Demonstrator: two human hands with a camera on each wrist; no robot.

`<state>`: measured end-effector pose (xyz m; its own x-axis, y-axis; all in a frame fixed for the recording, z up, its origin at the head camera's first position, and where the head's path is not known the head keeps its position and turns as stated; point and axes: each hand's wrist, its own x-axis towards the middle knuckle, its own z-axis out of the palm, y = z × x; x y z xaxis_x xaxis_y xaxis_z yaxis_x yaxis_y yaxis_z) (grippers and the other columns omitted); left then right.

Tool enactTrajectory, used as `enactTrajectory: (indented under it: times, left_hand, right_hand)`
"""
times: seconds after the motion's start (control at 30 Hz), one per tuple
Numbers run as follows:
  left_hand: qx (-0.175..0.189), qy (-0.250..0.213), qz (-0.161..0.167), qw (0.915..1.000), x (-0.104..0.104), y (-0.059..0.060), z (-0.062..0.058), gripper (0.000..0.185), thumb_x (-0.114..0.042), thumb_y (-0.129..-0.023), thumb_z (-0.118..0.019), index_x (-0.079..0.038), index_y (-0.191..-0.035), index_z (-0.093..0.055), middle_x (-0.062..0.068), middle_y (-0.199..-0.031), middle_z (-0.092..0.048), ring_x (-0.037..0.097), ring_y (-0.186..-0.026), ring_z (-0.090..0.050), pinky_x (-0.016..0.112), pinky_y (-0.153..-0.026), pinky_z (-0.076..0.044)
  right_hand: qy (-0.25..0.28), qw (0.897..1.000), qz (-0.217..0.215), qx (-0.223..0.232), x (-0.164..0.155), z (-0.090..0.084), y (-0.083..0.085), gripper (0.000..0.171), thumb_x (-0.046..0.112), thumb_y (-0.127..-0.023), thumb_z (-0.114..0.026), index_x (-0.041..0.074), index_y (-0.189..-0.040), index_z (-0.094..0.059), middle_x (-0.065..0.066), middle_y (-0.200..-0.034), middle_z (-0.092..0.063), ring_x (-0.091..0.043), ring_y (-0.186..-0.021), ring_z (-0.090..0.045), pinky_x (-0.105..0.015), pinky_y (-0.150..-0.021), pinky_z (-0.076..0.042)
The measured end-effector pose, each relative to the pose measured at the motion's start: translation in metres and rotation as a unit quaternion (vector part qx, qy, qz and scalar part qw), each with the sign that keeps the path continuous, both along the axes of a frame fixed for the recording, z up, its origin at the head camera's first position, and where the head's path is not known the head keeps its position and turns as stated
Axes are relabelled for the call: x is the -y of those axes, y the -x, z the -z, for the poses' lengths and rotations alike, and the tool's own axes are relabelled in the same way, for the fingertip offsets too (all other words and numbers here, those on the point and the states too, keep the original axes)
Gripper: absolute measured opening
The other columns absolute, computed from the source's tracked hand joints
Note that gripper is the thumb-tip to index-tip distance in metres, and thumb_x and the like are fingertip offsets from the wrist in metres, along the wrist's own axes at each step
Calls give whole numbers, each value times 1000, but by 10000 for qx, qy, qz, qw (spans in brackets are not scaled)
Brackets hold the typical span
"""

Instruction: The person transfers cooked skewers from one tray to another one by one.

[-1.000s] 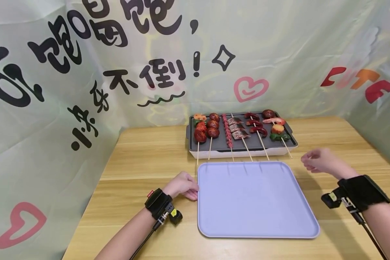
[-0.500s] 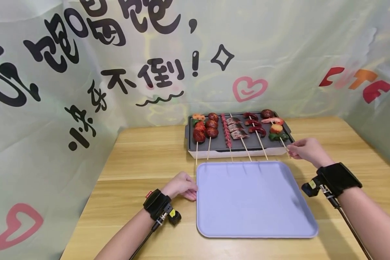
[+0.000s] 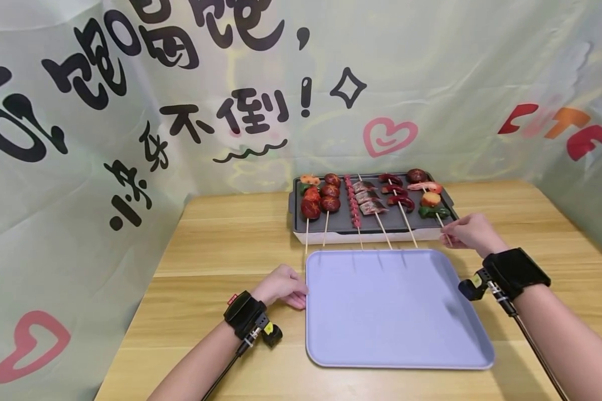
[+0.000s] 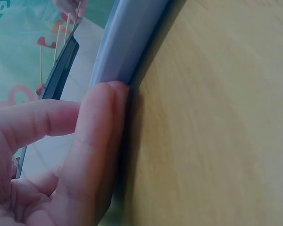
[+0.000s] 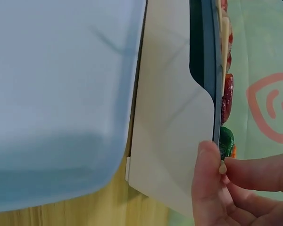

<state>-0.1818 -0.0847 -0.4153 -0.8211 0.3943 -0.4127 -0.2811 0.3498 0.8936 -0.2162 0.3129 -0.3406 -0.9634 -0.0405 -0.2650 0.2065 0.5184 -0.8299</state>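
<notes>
My right hand [image 3: 469,233] pinches the lower end of the rightmost skewer's stick [image 5: 222,167] between thumb and fingers, just past the front right corner of the dark grill plate [image 3: 338,223]. That skewer bears a green pepper piece [image 3: 433,212], a round orange-topped piece, a shrimp [image 3: 426,187] and a brown mushroom [image 3: 417,176]; it still lies on the plate. At the left edge of the lavender tray [image 3: 396,312], my left hand [image 3: 282,287] grips the rim with its fingertips. The left wrist view shows the fingertips [image 4: 104,94] against the tray's side.
Several other skewers lie side by side on the plate, with mushrooms [image 3: 329,195], small pink pieces [image 3: 353,203], fish slices [image 3: 370,200] and dark red curled pieces [image 3: 397,192]. Their sticks overhang the front. A printed cloth [image 3: 261,172] walls the wooden table [image 3: 221,250].
My right hand has moved left from beside the grill to the rightmost skewer and taken hold of its stick. The left hand has stayed at the tray's edge.
</notes>
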Motion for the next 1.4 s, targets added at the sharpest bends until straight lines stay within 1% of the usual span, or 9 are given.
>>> enactTrajectory:
  times: [0.17, 0.47, 0.57, 0.63, 0.8, 0.9, 1.07, 1.27, 1.4]
  left_hand:
    - [25, -60, 8, 10000, 0, -1, 0, 8, 8, -78, -59, 15, -81, -62, 13, -60, -62, 16, -49, -61, 30, -54, -59]
    - [56, -93, -10, 9999, 0, 0, 2, 8, 8, -78, -58, 15, -81, -62, 12, -60, -62, 15, -49, -61, 29, -54, -59]
    - [71, -98, -22, 9999, 0, 0, 3, 8, 8, -78, -58, 15, -81, -62, 12, -59, -62, 16, -49, -61, 29, -54, -59]
    - [92, -113, -20, 9999, 0, 0, 3, 8, 8, -78, -58, 15, -80, -62, 12, -59, -62, 16, -49, -61, 29, -54, -59]
    - [113, -132, -11, 9998, 1, 0, 3, 8, 8, -79, -59, 15, -82, -62, 13, -60, -62, 16, -49, -61, 30, -55, -59]
    - [99, -96, -39, 9999, 1, 0, 3, 9, 7, -79, -59, 14, -83, -62, 13, -61, -62, 16, -50, -61, 30, -55, -59]
    - [101, -64, -74, 9999, 0, 0, 1, 10, 7, -79, -59, 14, -84, -63, 13, -62, -62, 16, -49, -60, 30, -55, -59]
    - [105, -104, -98, 9998, 1, 0, 2, 9, 7, -79, -58, 15, -83, -62, 11, -60, -61, 15, -49, -60, 29, -54, -59]
    - [124, -144, -92, 9998, 1, 0, 3, 10, 7, -79, -58, 15, -83, -62, 11, -59, -61, 15, -49, -60, 29, -54, -59]
  right_hand:
    - [398, 9988, -6, 298, -2, 0, 1, 37, 4, -94, -44, -24, -118, -40, -3, -77, -64, -5, -68, -61, -24, -71, -58]
    - [803, 9954, -36, 512, 0, 1, 3, 34, 2, -95, -38, -23, -118, -35, 2, -78, -59, -2, -70, -57, -18, -69, -55]
    - [832, 9954, -48, 469, -2, 1, 3, 34, 1, -95, -35, -23, -120, -33, 4, -80, -57, 0, -71, -55, -15, -68, -53]
    - [736, 9967, 20, 346, -3, 1, 1, 34, 0, -95, -34, -23, -121, -32, 7, -81, -55, 3, -71, -54, -13, -68, -52]
    - [643, 9976, 265, 5, -1, -5, -10, 38, 4, -96, -33, -23, -122, -29, 12, -81, -54, 7, -73, -53, -10, -69, -52]
    - [703, 9970, 298, -81, -2, -8, -19, 38, 6, -97, -33, -23, -122, -29, 15, -80, -54, 7, -74, -53, -10, -69, -51]
    - [883, 9955, 308, -171, -7, -7, -33, 33, 7, -97, -33, -17, -119, -32, 21, -83, -54, 6, -76, -53, -11, -69, -52]
    - [730, 9966, 277, -246, -11, -6, -47, 35, 13, -98, -33, -15, -118, -33, 20, -85, -54, 5, -78, -54, -13, -71, -52]
    - [675, 9966, 262, -397, -12, -4, -56, 33, 17, -98, -37, -14, -112, -37, 17, -83, -55, 3, -76, -54, -14, -68, -52]
